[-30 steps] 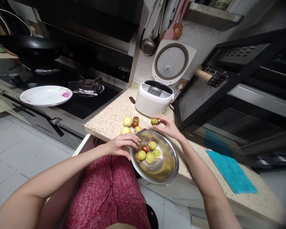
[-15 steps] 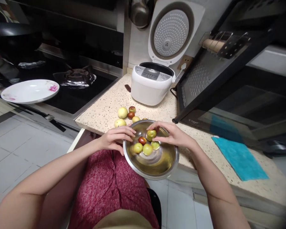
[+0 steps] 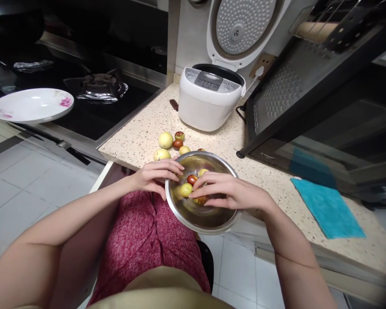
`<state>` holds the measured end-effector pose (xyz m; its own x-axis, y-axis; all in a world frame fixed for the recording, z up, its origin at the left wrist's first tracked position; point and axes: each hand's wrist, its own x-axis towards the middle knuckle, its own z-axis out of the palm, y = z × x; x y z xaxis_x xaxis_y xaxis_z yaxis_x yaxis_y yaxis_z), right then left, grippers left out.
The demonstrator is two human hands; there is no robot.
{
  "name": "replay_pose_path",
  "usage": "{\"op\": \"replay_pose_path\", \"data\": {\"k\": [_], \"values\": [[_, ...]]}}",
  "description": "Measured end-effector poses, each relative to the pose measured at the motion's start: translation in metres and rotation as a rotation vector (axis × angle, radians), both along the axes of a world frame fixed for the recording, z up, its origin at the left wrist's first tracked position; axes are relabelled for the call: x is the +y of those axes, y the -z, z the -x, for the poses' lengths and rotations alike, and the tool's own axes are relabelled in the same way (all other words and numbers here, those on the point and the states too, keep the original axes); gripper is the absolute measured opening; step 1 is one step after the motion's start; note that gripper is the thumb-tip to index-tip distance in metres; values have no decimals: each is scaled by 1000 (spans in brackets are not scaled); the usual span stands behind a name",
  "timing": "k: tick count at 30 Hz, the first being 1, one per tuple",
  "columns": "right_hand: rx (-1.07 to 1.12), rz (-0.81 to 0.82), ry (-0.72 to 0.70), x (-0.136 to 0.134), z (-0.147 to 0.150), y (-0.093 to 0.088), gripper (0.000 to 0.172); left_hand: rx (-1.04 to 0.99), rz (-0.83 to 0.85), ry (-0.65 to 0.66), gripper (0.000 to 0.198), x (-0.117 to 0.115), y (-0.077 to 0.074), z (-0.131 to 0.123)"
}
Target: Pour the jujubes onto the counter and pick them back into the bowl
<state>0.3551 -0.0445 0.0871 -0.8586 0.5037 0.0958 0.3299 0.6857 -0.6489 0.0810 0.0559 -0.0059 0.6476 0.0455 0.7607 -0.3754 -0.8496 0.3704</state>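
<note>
A steel bowl (image 3: 212, 219) is tilted towards me at the counter's front edge, with several jujubes inside. My left hand (image 3: 157, 176) grips its left rim, thumb outside and fingers over the edge. Inside the bowl is my right hand (image 3: 220, 189), its fingers curled over a mottled green-brown jujube (image 3: 200, 200) that they partly hide. Beside those fingers lie a yellow-green jujube (image 3: 185, 189) and a red-brown jujube (image 3: 191, 180). Behind the bowl, more yellow-green and brown jujubes (image 3: 165, 140) rest on the counter, some partly covered by its rim.
A white rice cooker (image 3: 209, 101) stands with its lid up at the back of the counter (image 3: 138, 128). On the left, a flowered plate (image 3: 32, 107) lies at the stove's edge. To the right are a black oven (image 3: 309, 128) and a blue cloth (image 3: 330, 210).
My right hand has lowered into the bowl with the mottled jujube, its fingers now covering some of the fruit. My left hand keeps its hold on the rim. The view has shifted slightly.
</note>
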Motion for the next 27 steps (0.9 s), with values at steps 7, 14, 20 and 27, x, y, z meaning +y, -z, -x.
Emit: {"op": "replay_pose_path", "data": {"k": [7, 14, 20, 27], "values": [[-82, -49, 3, -7, 9, 6, 20, -9, 33, -15, 46, -1, -2, -2], [-133, -56, -41, -7, 15, 10, 20, -13, 10, -13, 44, -1, -1, -2], [-94, -28, -36, -4, 12, 11, 22, -18, 15, 0, 46, -1, -1, -2], [127, 7, 43, 6, 6, 9, 20, -16, 5, -21, 45, -2, -1, -2]]}}
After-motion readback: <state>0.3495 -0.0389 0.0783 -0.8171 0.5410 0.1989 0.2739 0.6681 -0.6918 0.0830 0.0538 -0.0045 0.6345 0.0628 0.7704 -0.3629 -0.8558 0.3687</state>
